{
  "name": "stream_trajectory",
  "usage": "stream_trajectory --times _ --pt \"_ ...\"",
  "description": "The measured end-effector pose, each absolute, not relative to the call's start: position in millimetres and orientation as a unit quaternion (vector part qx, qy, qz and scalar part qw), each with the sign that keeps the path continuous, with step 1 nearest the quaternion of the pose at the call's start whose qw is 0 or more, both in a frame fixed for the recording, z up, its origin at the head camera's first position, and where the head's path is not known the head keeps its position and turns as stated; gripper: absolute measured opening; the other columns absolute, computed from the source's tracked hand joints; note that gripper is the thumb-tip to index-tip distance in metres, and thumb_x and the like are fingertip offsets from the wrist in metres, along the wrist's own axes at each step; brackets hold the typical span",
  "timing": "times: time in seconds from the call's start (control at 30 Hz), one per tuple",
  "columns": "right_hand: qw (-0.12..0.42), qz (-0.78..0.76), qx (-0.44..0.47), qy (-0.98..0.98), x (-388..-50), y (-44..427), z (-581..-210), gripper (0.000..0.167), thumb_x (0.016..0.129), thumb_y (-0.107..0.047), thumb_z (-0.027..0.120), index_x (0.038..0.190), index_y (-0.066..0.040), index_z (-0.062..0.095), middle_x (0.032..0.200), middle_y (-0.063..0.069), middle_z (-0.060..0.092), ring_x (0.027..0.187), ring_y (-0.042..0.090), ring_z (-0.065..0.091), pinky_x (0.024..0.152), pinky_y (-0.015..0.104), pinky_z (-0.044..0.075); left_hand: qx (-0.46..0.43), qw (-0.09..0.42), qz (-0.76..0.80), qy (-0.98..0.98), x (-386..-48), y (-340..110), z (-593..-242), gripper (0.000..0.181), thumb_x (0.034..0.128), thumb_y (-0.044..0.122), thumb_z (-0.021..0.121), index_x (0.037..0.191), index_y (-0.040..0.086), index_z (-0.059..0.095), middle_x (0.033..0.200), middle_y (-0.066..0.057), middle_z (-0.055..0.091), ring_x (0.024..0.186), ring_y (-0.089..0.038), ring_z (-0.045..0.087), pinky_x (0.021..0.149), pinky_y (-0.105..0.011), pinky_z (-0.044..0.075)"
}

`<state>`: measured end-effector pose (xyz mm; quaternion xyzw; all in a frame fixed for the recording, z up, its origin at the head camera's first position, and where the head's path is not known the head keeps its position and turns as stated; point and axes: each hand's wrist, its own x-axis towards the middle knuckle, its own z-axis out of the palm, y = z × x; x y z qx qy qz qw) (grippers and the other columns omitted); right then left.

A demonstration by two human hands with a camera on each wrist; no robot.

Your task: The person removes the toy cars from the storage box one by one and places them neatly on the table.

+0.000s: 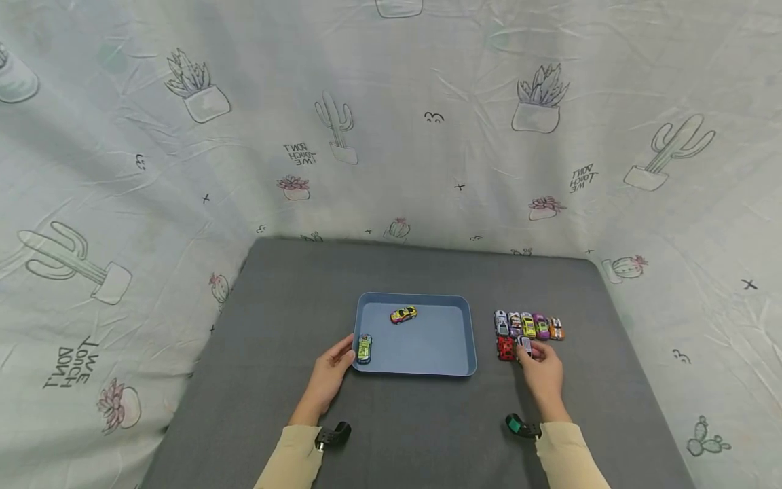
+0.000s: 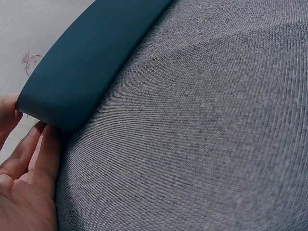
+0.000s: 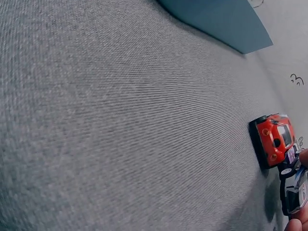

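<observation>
My left hand grips the left side of a blue-grey tray, fingers at its wall in the left wrist view. Inside the tray, a green toy car lies by the left wall and a yellow-and-pink toy car sits farther back. Right of the tray, my right hand pinches a white toy car between thumb and fingers. That car is just right of a red toy car; whether it touches the table cannot be told. Fingers partly cover it.
Behind the red car runs a side-by-side row of several toy cars, among them a yellow one, a purple-and-green one and an orange-and-white one. A grey cloth covers the table. Printed curtains enclose its back and sides.
</observation>
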<state>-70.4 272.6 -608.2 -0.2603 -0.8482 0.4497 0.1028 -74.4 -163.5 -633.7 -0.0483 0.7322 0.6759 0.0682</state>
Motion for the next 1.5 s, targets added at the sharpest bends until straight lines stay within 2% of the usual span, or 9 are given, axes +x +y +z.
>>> stream_trajectory --times 0.23,0.5,0.63,0.7,0.8,1.03,1.23,1.5 --pt "0.097 0.449 -0.272 -0.846 -71 271 -609 0.043 0.090 -0.025 0.068 0.119 0.005 0.060 0.103 0.019 0.060 0.083 0.021 0.052 0.057 0.018 0.041 -0.046 0.091 0.674 0.731 -69 -161 -600 0.043 0.0983 0.012 0.058 0.141 0.007 0.051 0.140 -0.013 0.051 0.130 -0.025 0.046 0.106 -0.042 0.037" --pt "0.092 0.447 -0.282 -0.844 -72 269 -609 0.044 0.090 -0.027 0.066 0.120 0.005 0.059 0.104 0.018 0.059 0.086 0.022 0.052 0.060 0.023 0.043 -0.045 0.086 0.677 0.730 -70 -160 -599 0.043 0.0982 0.010 0.058 0.141 0.006 0.051 0.138 -0.014 0.053 0.128 -0.025 0.048 0.104 -0.037 0.040" --pt "0.090 0.434 -0.289 -0.849 -72 269 -610 0.043 0.090 -0.028 0.066 0.119 0.003 0.060 0.105 0.019 0.061 0.089 0.028 0.054 0.078 0.039 0.040 -0.042 0.089 0.676 0.730 -70 -161 -600 0.044 0.0984 0.010 0.057 0.141 0.006 0.050 0.139 -0.014 0.053 0.128 -0.024 0.048 0.103 -0.035 0.040" --pt "0.086 0.429 -0.293 -0.850 -71 269 -611 0.044 0.090 -0.029 0.066 0.119 0.002 0.060 0.106 0.019 0.061 0.092 0.030 0.054 0.086 0.048 0.033 -0.040 0.088 0.677 0.730 -71 -161 -604 0.044 0.0984 0.010 0.057 0.141 0.005 0.050 0.139 -0.015 0.052 0.129 -0.025 0.047 0.103 -0.035 0.040" --pt "0.082 0.426 -0.295 -0.851 -71 269 -613 0.044 0.090 -0.030 0.065 0.120 0.002 0.059 0.107 0.020 0.061 0.096 0.033 0.054 0.093 0.055 0.025 -0.041 0.085 0.681 0.726 -73 -163 -615 0.044 0.0985 0.012 0.058 0.142 0.007 0.050 0.140 -0.015 0.051 0.130 -0.026 0.046 0.105 -0.038 0.039" --pt "0.085 0.423 -0.296 -0.852 -70 268 -615 0.044 0.091 -0.030 0.065 0.119 0.002 0.059 0.107 0.020 0.061 0.096 0.033 0.054 0.093 0.057 0.023 -0.051 0.078 0.678 0.729 -75 -164 -632 0.044 0.0972 0.021 0.060 0.140 0.016 0.053 0.140 -0.008 0.052 0.130 -0.021 0.045 0.107 -0.039 0.037" --pt "0.091 0.416 -0.297 -0.855 -70 267 -618 0.044 0.092 -0.032 0.065 0.119 0.002 0.058 0.106 0.019 0.060 0.097 0.033 0.053 0.094 0.057 0.021 -0.054 0.074 0.678 0.730 -74 -164 -633 0.041 0.0972 0.021 0.061 0.138 0.021 0.056 0.137 -0.001 0.055 0.128 -0.016 0.047 0.106 -0.037 0.037" --pt "0.093 0.422 -0.294 -0.853 -69 267 -616 0.046 0.092 -0.033 0.064 0.121 0.002 0.057 0.109 0.020 0.059 0.099 0.034 0.053 0.093 0.057 0.023 -0.048 0.070 0.681 0.727 -74 -164 -635 0.042 0.0972 0.023 0.060 0.139 0.020 0.055 0.138 -0.003 0.054 0.129 -0.017 0.047 0.106 -0.036 0.037"
